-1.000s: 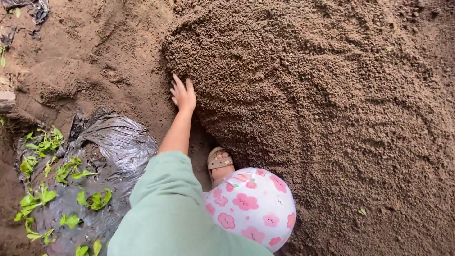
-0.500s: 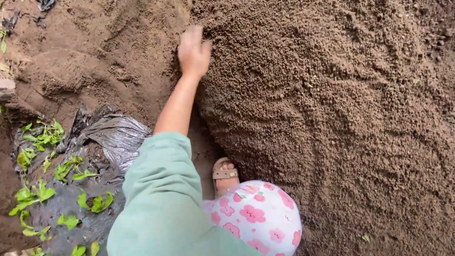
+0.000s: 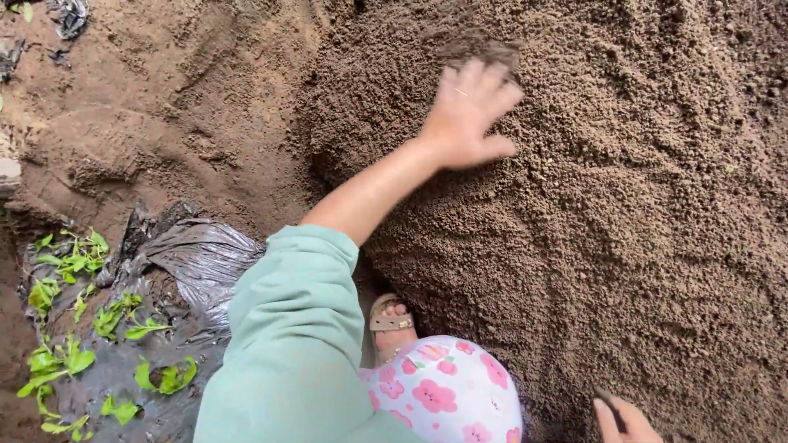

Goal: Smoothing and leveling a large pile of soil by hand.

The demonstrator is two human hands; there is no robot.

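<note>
My left hand [image 3: 466, 115] lies palm down on a big mound of loose brown soil [image 3: 624, 205], fingers spread, with a small ridge of soil piled just beyond the fingertips. A ring shows on one finger. The arm reaches out of a pale green sleeve [image 3: 287, 344]. Only the tip of my right hand [image 3: 625, 420] shows at the bottom edge, close to the soil, with a dark smudge on it; its grip is hidden. My foot in a tan sandal [image 3: 389, 318] stands at the base of the mound, beside my knee in white cloth with pink flowers [image 3: 447, 394].
A crumpled black plastic sheet [image 3: 197, 254] lies at the lower left, with several small green seedlings [image 3: 66, 262] scattered on it. Packed bare earth [image 3: 148, 98] fills the upper left, with scraps of dark plastic [image 3: 70, 15] in the corner.
My left hand has swept from the mound's left edge up and to the right across its top, pushing soil ahead of the fingers. The right hand's tip has come into view at the bottom.
</note>
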